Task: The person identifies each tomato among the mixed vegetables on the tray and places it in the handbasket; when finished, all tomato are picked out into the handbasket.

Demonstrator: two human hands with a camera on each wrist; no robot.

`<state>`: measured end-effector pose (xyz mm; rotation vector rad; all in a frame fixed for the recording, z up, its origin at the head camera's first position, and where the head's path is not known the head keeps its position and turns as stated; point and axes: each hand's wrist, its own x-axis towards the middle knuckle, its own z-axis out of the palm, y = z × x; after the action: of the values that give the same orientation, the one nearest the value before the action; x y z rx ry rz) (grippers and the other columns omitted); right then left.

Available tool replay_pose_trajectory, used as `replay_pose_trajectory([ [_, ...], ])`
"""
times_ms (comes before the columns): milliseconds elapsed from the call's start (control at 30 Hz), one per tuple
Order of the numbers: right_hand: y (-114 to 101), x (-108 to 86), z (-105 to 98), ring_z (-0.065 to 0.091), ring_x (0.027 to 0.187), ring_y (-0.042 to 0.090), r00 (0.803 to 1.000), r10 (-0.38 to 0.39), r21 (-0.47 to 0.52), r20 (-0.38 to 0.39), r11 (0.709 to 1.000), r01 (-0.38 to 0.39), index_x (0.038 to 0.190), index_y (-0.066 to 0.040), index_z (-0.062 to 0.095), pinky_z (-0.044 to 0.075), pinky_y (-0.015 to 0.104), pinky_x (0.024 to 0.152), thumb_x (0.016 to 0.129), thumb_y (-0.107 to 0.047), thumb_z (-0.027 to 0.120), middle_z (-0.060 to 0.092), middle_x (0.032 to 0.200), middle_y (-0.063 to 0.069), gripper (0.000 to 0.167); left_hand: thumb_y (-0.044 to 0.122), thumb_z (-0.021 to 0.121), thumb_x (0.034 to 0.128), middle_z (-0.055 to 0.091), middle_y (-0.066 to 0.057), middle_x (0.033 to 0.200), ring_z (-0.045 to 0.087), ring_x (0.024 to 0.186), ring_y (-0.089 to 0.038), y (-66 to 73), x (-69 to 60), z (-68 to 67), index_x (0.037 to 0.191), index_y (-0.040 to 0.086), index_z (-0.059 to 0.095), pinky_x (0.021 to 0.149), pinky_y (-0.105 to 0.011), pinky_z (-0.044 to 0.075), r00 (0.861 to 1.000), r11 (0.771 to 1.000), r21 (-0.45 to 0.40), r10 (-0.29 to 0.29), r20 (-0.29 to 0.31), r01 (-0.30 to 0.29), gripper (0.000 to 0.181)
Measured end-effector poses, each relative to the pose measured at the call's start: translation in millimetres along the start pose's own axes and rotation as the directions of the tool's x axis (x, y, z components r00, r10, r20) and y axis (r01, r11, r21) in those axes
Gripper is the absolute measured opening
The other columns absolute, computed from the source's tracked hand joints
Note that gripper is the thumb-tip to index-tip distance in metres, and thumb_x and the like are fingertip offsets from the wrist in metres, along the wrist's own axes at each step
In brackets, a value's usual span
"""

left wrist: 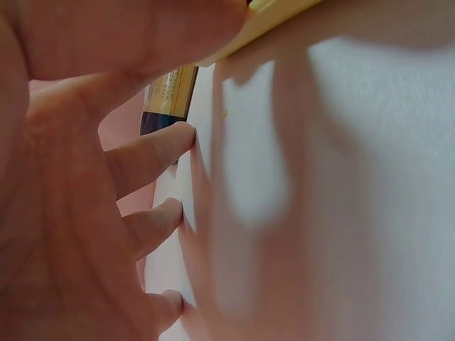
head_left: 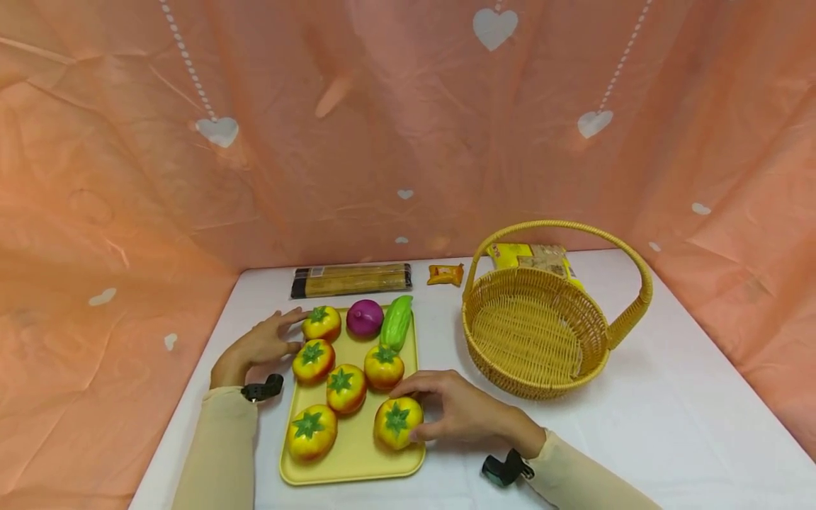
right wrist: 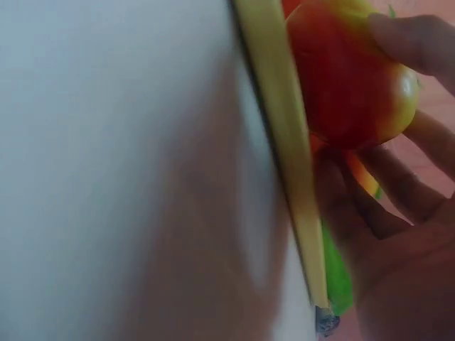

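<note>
Around a yellow-red toy tomato [head_left: 398,423] at the near right of the yellow tray [head_left: 357,464], my right hand [head_left: 462,411] has its thumb on one side and its fingers on the other. The right wrist view shows the same tomato [right wrist: 352,78] between thumb and fingers, low over the tray. My left hand [head_left: 261,345] is at the tray's left edge, beside two more toy tomatoes [head_left: 314,361]. In the left wrist view its spread fingers [left wrist: 153,160] touch the white tabletop and grip nothing.
Other toy tomatoes [head_left: 346,389], a purple onion-like toy [head_left: 365,318] and a green vegetable toy [head_left: 397,323] lie on the tray. A wicker basket [head_left: 535,382] with a tall handle stands right. Behind are packaged noodles [head_left: 357,279], an orange packet [head_left: 445,275] and a yellow bag [head_left: 510,253].
</note>
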<state>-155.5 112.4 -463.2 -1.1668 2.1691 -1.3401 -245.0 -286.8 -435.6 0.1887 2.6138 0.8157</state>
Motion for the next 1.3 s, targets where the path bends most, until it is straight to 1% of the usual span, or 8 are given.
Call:
replay_pose_trajectory([
  [200, -7.1, -0.9, -7.6, 0.065, 0.132, 0.011, 0.998, 0.000, 0.040, -0.058, 0.999, 0.002, 0.142, -0.018, 0.071, 0.060, 0.030, 0.108, 0.092, -0.021, 0.091, 0.070, 0.146, 0.000, 0.053, 0.023, 0.074, 0.0972, 0.024, -0.025, 0.180, 0.006, 0.165, -0.061, -3.2, 0.4, 0.8, 0.168, 0.013, 0.044, 0.125, -0.086, 0.006, 1.000, 1.000, 0.002, 0.026, -0.010, -0.026, 0.078],
  [367, -18.5, -5.8, -18.6, 0.067, 0.132, 0.014, 0.993, -0.022, 0.041, -0.113, 0.999, 0.027, 0.143, -0.018, 0.071, 0.061, 0.033, 0.109, 0.093, -0.022, 0.089, 0.070, 0.146, 0.002, 0.053, 0.023, 0.074, 0.0975, 0.025, -0.026, 0.179, 0.007, 0.164, -0.062, -5.0, 0.8, 1.1, 0.168, 0.012, 0.045, 0.125, -0.086, 0.006, 0.999, 0.999, 0.007, 0.046, -0.014, -0.046, 0.077],
  [600, -36.8, -19.0, -46.1, 0.069, 0.128, 0.017, 0.969, -0.058, 0.077, -0.240, 0.994, 0.079, 0.143, -0.010, 0.070, 0.062, 0.035, 0.107, 0.093, -0.007, 0.087, 0.069, 0.145, 0.012, 0.053, 0.022, 0.074, 0.0971, 0.027, -0.027, 0.178, 0.006, 0.164, -0.062, -4.4, -0.3, 1.0, 0.166, 0.011, 0.047, 0.125, -0.086, 0.006, 0.998, 0.999, 0.007, 0.051, -0.023, -0.051, 0.075],
  [733, -43.7, -31.5, -67.0, 0.070, 0.124, 0.017, 0.941, -0.067, 0.061, -0.332, 0.994, 0.092, 0.145, -0.006, 0.068, 0.063, 0.033, 0.104, 0.093, -0.001, 0.084, 0.068, 0.144, 0.016, 0.054, 0.023, 0.073, 0.0979, 0.026, -0.026, 0.179, 0.006, 0.164, -0.062, -4.0, 0.3, 0.8, 0.167, 0.012, 0.045, 0.125, -0.086, 0.006, 0.999, 0.999, 0.008, 0.040, -0.014, -0.040, 0.076],
  [833, -48.0, -45.0, -82.8, 0.072, 0.120, 0.016, 0.910, -0.062, 0.037, -0.410, 0.996, 0.084, 0.144, -0.003, 0.067, 0.063, 0.030, 0.102, 0.092, 0.004, 0.083, 0.068, 0.144, 0.017, 0.055, 0.023, 0.074, 0.0975, 0.026, -0.026, 0.179, 0.005, 0.165, -0.061, -3.3, 0.7, -0.1, 0.168, 0.013, 0.045, 0.125, -0.086, 0.005, 0.999, 0.999, 0.006, 0.031, -0.011, -0.031, 0.076],
  [933, -49.0, -60.7, -96.7, 0.073, 0.117, 0.014, 0.881, -0.039, 0.016, -0.472, 0.998, 0.052, 0.144, 0.000, 0.066, 0.064, 0.027, 0.100, 0.092, 0.007, 0.083, 0.070, 0.142, 0.010, 0.056, 0.023, 0.075, 0.0967, 0.025, -0.025, 0.179, 0.004, 0.165, -0.061, -2.4, 1.2, -0.7, 0.168, 0.014, 0.045, 0.125, -0.086, 0.005, 1.000, 1.000, 0.000, 0.021, -0.009, -0.021, 0.078],
  [1100, -43.3, -81.4, -112.7, 0.074, 0.118, 0.010, 0.847, 0.054, 0.035, -0.529, 0.999, -0.042, 0.145, 0.003, 0.065, 0.063, 0.024, 0.099, 0.094, 0.007, 0.081, 0.070, 0.139, -0.004, 0.054, 0.021, 0.075, 0.0962, 0.025, -0.027, 0.179, 0.005, 0.164, -0.063, -1.5, 1.2, 0.0, 0.168, 0.012, 0.045, 0.124, -0.087, 0.006, 1.000, 1.000, -0.003, 0.020, -0.017, -0.020, 0.078],
  [1300, -27.2, -88.1, -117.4, 0.073, 0.119, 0.005, 0.790, 0.191, 0.091, -0.583, 0.981, -0.171, 0.146, -0.001, 0.066, 0.063, 0.021, 0.096, 0.100, -0.006, 0.079, 0.067, 0.143, 0.015, 0.049, 0.020, 0.075, 0.0950, 0.024, -0.025, 0.180, 0.003, 0.165, -0.061, -0.5, 1.3, 1.1, 0.167, 0.013, 0.046, 0.125, -0.086, 0.004, 1.000, 1.000, -0.025, 0.011, -0.018, -0.012, 0.078],
])
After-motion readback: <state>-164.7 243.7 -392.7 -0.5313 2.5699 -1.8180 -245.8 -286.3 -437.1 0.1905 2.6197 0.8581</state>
